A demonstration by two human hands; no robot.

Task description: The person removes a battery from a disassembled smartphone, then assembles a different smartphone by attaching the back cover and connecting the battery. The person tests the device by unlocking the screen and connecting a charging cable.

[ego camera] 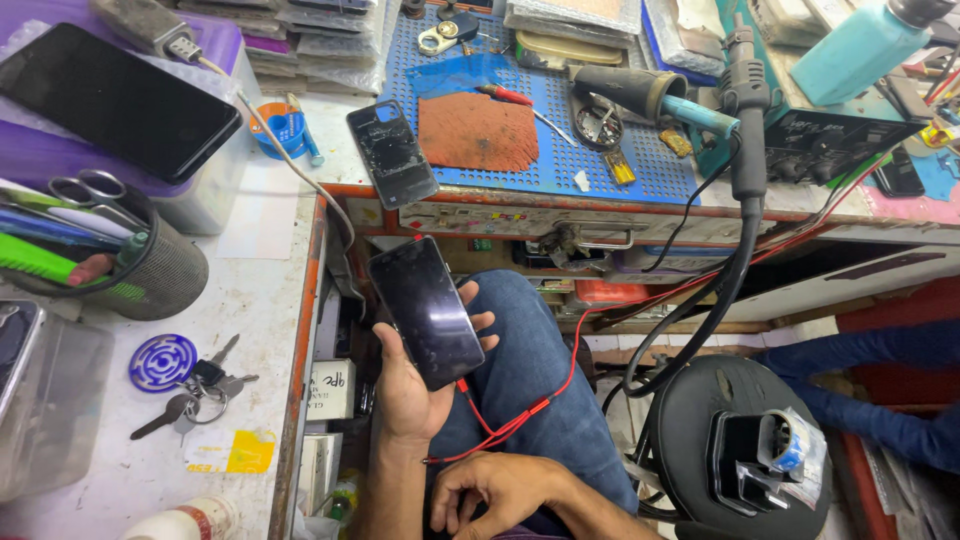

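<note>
Left hand: the left hand is up over the lap, palm and fingers wrapped round a dark phone, thumb on one long edge, fingertips showing on the other.
Phone: screen black and glossy, tilted, its top end pointing up toward the bench edge; it sits above the person's blue-jeaned knee.
Right hand: the right hand rests low on the thigh, fingers curled loosely, gripping nothing that can be made out.
Cable: a red cable runs from just under the phone, across the jeans, and up toward the drawer under the blue mat.
On the bench, left: a bunch of keys with a round purple fob, a mesh pen cup holding scissors and pens, and a large black tablet lying on a purple box.
Further back: a second phone back cover lies at the edge of a perforated blue mat, beside a rust-coloured cloth.
Right side: a black hot-air handle stands upright, its thick hose dropping to a round black stool.
</note>
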